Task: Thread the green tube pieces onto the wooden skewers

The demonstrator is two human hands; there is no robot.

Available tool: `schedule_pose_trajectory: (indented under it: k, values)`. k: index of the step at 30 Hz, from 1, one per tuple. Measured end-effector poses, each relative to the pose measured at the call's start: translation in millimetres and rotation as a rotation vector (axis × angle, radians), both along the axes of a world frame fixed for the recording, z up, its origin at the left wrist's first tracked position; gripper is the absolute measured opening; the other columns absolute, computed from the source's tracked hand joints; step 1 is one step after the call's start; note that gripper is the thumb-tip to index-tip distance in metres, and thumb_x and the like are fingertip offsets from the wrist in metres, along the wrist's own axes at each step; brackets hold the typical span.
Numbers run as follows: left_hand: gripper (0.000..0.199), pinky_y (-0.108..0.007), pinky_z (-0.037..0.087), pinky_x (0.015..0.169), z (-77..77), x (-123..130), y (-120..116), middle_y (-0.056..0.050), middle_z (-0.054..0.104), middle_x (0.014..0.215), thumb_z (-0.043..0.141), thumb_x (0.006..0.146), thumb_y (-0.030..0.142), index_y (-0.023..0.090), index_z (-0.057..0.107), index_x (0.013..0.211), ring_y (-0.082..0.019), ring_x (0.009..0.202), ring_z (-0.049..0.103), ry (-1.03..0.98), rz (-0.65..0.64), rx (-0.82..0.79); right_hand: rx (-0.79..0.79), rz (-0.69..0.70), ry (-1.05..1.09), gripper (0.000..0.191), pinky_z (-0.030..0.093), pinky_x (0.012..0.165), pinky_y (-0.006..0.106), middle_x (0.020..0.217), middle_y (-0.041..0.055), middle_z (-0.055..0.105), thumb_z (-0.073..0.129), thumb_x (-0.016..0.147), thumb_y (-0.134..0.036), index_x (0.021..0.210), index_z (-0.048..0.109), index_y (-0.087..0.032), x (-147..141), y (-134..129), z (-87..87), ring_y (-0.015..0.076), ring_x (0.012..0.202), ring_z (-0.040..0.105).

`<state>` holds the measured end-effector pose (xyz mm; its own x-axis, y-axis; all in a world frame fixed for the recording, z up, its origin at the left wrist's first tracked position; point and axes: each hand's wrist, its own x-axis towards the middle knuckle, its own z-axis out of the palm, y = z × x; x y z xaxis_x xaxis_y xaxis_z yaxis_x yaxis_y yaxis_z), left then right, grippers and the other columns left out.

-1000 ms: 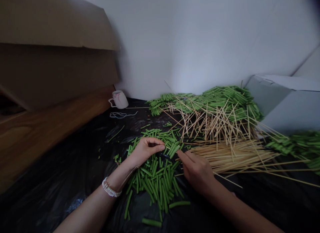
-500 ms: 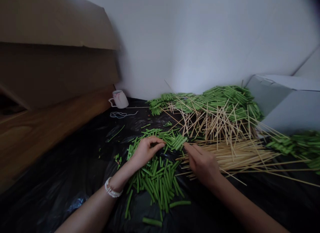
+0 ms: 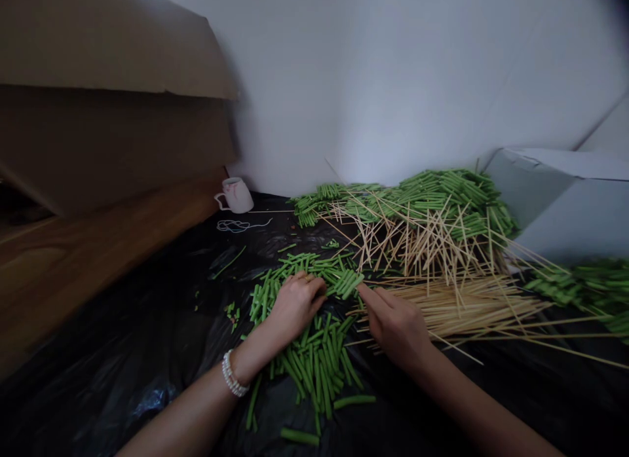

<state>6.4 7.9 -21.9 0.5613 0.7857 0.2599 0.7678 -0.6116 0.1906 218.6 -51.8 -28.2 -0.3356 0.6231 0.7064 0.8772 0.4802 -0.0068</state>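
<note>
My right hand (image 3: 399, 323) is closed at the end of a short row of cut green bean pieces (image 3: 348, 283), lined up side by side; the skewer they appear to sit on is mostly hidden. Just left of that row, my left hand (image 3: 297, 303) curls down over the bean pieces, thumb and fingers drawn together. Whatever lies between those fingertips is hidden. Loose green bean pieces (image 3: 317, 372) spread below and around my left hand on black plastic sheeting (image 3: 162, 319).
Bare wooden skewers (image 3: 472, 303) lie right of my right hand. Behind them are stacked filled skewers (image 3: 447, 188), with more beans (image 3: 584, 290) at far right. A mug (image 3: 236, 196) and string (image 3: 233, 226) sit back left, near a cardboard box (image 3: 113, 129). A pale box (image 3: 550, 195) stands right.
My left hand has shifted slightly right, and its fingers have turned from a sideways pinch to curling down. The right hand and its row of bean pieces have moved slightly left.
</note>
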Motion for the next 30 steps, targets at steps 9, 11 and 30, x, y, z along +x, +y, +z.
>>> schedule_pose_trajectory:
  k: [9, 11, 30]
  values:
    - [0.021, -0.035, 0.042, 0.081, 1.5, -2, -2, -0.006, 0.065, 0.095, 0.05, 0.092, 0.022, 0.021, 0.07, 0.099, -0.023, 0.093, 0.054, 0.052, -0.044, -0.002, 0.005, -0.005, -0.005, 0.037, 0.036, 0.054, 0.026, 0.068, 0.001, 0.06, 0.038, 0.088, -0.009, 0.114, 0.064, -0.012, -1, -1, 0.8, 0.0123, 0.058, 0.054]
    - [0.022, -0.035, 0.041, 0.081, 2.3, -1, -2, -0.006, 0.066, 0.095, 0.048, 0.094, 0.023, 0.021, 0.07, 0.098, -0.022, 0.094, 0.055, 0.065, -0.043, -0.002, 0.001, 0.0, 0.0, 0.036, 0.036, 0.054, 0.025, 0.069, 0.0012, 0.061, 0.038, 0.088, -0.009, 0.114, 0.063, -0.012, 0, -1, 0.6, 0.012, 0.058, 0.054]
    - [0.017, -0.034, 0.045, 0.084, 11.4, -6, 0, -0.006, 0.071, 0.093, 0.052, 0.091, 0.02, 0.018, 0.068, 0.097, -0.021, 0.091, 0.062, -0.218, -0.04, 0.044, -0.001, 0.008, 0.004, 0.036, 0.038, 0.055, 0.025, 0.069, 0.0015, 0.061, 0.039, 0.087, -0.008, 0.114, 0.064, -0.012, 1, -2, 2.3, 0.0118, 0.06, 0.055]
